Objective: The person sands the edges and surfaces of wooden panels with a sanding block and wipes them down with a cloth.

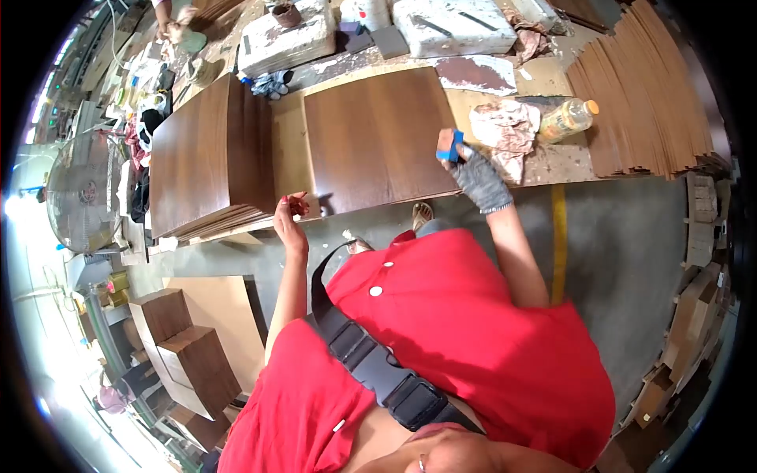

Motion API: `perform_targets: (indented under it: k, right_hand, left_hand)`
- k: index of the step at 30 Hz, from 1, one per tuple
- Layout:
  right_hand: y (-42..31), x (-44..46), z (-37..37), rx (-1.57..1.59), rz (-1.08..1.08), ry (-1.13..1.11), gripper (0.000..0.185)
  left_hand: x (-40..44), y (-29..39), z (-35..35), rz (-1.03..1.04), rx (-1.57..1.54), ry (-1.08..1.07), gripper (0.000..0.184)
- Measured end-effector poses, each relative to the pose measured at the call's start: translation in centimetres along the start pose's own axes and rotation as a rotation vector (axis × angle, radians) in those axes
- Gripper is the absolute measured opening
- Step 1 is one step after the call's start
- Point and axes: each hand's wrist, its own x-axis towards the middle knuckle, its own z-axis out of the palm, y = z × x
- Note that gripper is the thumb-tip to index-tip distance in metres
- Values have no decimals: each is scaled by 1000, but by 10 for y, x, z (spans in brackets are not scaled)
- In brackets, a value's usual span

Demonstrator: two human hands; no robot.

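Observation:
My right hand (479, 180), in a grey knitted glove, grips a small sanding block (450, 145) with a blue body and a reddish-brown face. The block is at the right edge of a flat brown wood panel (382, 134) on the workbench. My left hand (291, 213) is bare and hovers by the bench's front edge, near the panel's lower left corner. Its fingers are loosely bent and apart, with no held object that I can make out. Left of the panel stands a stack of similar brown panels (193, 154).
A crumpled stained cloth (505, 126) and a bottle with an orange cap (569, 121) lie right of the panel. Beyond is a tall stack of thin boards (639, 94). White stained blocks (453, 27) stand at the back. Another person's hand (165, 30) shows at the far left.

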Motion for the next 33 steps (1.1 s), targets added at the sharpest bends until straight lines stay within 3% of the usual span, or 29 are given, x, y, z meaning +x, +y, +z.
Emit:
perform_targets:
  k: [2, 3, 4, 8, 10, 11, 14, 16, 19, 24, 26, 29, 33]
  right_hand:
    - [47, 1, -32, 51, 92, 27, 30]
    - [69, -6, -28, 75, 154, 152, 29]
    - [85, -13, -19, -64, 212, 90, 31]
    - [148, -35, 48, -661, 76, 104, 37]
    - [196, -31, 49, -661, -173, 86, 40]
    - [221, -24, 34, -981, -463, 62, 45]
    - [244, -33, 70, -1327, -459, 253, 49]
    - [258, -32, 76, -1520, -618, 185, 51]
    - [274, -29, 85, -1517, -586, 198, 49]
    - [284, -27, 85, -1628, -716, 185, 45]
    - [286, -28, 84, -1625, -657, 234, 47]
    - [279, -32, 76, -1604, -835, 329, 46]
    - [270, -38, 86, -1633, -798, 366, 45]
  left_hand:
    - [-1, 4, -10, -48, 8, 20, 47]
    - [-2, 5, -16, -54, 13, 1, 47]
    - [-4, 5, -23, -61, 17, -19, 47]
    - [-12, -2, -54, -93, -4, -129, 46]
    - [-16, -2, -65, -105, -19, -168, 45]
    - [-18, -6, -72, -113, -15, -195, 45]
    - [-20, -11, -92, -152, -3, -255, 48]
    - [-22, -8, -99, -139, -4, -253, 48]
    - [-19, -6, -111, -157, -11, -277, 48]
    - [-17, -9, -121, -143, -1, -310, 48]
    - [-15, -10, -122, -141, -8, -323, 48]
    - [-15, -9, -122, -150, 1, -310, 49]
    - [-16, -11, -121, -136, -1, -339, 49]
